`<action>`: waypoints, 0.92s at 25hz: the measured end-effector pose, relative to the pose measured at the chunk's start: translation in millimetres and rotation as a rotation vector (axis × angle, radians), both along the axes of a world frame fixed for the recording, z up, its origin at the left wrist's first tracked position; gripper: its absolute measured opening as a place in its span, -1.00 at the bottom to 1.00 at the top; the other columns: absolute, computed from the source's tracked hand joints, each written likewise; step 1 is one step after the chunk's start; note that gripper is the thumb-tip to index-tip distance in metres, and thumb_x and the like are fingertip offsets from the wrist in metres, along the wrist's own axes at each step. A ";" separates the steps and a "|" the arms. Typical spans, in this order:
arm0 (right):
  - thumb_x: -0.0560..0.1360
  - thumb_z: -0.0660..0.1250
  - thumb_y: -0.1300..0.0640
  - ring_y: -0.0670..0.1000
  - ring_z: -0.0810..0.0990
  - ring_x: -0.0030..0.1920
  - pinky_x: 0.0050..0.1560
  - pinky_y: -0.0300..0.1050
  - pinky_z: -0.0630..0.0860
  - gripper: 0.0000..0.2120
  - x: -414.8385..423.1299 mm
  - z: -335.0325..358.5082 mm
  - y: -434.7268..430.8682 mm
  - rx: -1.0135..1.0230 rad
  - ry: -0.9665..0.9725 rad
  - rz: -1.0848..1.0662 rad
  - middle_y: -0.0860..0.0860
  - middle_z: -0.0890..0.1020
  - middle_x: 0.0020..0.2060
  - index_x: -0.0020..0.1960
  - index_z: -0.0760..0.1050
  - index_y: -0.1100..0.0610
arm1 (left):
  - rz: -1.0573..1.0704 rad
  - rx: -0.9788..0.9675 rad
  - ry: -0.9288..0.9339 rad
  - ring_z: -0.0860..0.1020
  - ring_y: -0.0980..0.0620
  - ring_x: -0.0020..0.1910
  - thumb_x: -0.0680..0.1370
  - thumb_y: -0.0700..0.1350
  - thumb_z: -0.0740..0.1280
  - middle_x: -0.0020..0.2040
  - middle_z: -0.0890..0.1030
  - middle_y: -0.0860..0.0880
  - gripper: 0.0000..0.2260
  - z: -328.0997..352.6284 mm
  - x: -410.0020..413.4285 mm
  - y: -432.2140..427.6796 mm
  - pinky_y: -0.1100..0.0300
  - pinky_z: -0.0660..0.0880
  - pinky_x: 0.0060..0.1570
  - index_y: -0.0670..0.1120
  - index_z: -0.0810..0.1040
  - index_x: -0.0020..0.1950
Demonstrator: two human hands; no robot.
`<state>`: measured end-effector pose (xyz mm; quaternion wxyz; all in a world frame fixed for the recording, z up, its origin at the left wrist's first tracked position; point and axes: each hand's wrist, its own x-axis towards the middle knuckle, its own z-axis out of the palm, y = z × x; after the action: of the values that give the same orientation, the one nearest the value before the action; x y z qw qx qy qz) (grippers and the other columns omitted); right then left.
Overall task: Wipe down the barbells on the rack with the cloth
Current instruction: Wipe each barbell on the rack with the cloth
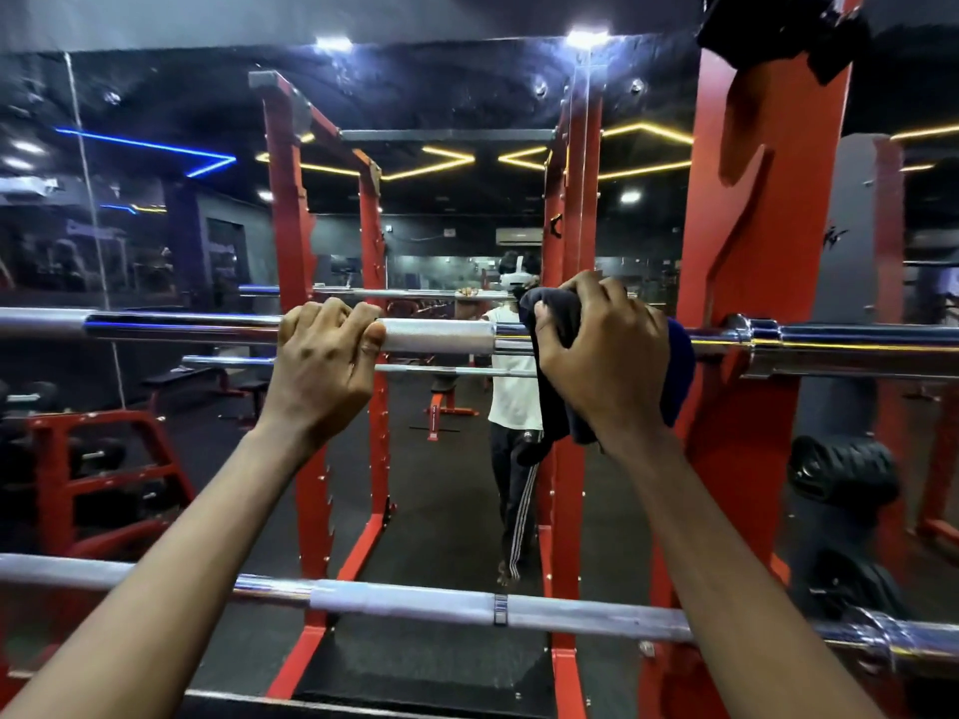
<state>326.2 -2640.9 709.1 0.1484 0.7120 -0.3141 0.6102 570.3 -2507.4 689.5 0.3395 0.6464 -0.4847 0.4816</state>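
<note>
Upper barbell (441,337) lies level across the red rack (752,251). The left hand (322,365) is bare on it, fingers curled over the top and thumb tucked beneath, gripping just left of the bar's dull knurled middle stretch. The right hand (602,355) is further right along the same bar, near where it meets the rack upright, clamping a dark cloth (558,319) around the shaft, the loose end hanging below the bar. A second barbell (415,604) sits well below the upper one, untouched; a mirror (441,199) behind the upper one shows the person's reflection.
</note>
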 end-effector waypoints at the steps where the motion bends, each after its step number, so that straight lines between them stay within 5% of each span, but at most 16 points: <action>1: 0.56 0.24 -0.16 0.14 0.65 0.00 0.09 0.03 0.47 -0.65 7.6 1.9 4.1 0.001 0.016 0.002 0.04 0.66 0.00 0.14 0.56 0.07 | 0.005 -0.016 -0.002 0.44 -0.16 -0.06 0.68 0.04 0.06 -0.09 0.52 -0.07 -0.68 -1.0 -1.1 -1.3 -0.05 0.30 0.08 -0.06 0.56 0.14; 6: 0.54 0.28 -0.14 0.14 0.60 0.08 0.12 0.06 0.43 -0.62 58.1 -6.0 40.1 -0.050 0.127 0.072 0.05 0.60 0.09 0.25 0.53 0.06 | -0.010 0.040 -0.013 0.47 -0.12 -0.02 0.70 0.06 0.05 -0.05 0.54 -0.04 -0.67 1.8 3.2 4.6 -0.01 0.30 0.14 -0.04 0.55 0.18; 11: 0.53 0.34 -0.10 0.14 0.58 0.13 0.38 0.08 0.31 -0.66 33.8 -11.6 21.4 -0.088 0.033 0.151 0.02 0.61 0.08 0.23 0.55 0.04 | 0.018 0.110 -0.103 0.50 -0.12 0.00 0.70 0.05 0.07 -0.03 0.53 -0.03 -0.70 5.4 25.4 22.7 -0.02 0.34 0.16 -0.04 0.52 0.23; 16: 0.51 0.29 -0.10 0.16 0.57 0.16 0.45 0.10 0.25 -0.66 38.5 -12.4 23.7 0.001 -0.088 0.052 0.02 0.61 0.09 0.20 0.56 0.02 | 0.002 0.091 -0.061 0.41 -0.17 0.31 0.69 0.02 0.11 0.10 0.50 -0.10 -0.69 -2.7 41.6 28.3 -0.09 0.20 0.32 -0.05 0.50 0.34; 23: 0.53 0.36 -0.02 0.11 0.48 0.31 0.52 0.10 0.19 -0.55 84.1 -31.9 49.2 -0.125 0.056 0.164 -0.03 0.55 0.28 0.40 0.48 0.02 | -0.060 -0.025 -0.082 0.45 -0.13 0.14 0.67 0.05 0.14 0.07 0.53 -0.07 -0.66 -8.6 46.2 21.3 -0.08 0.22 0.27 -0.03 0.55 0.33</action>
<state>410.2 -2591.7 677.1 0.1509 0.7413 -0.2116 0.6188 616.5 -2486.0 680.8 0.3417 0.6070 -0.5112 0.5034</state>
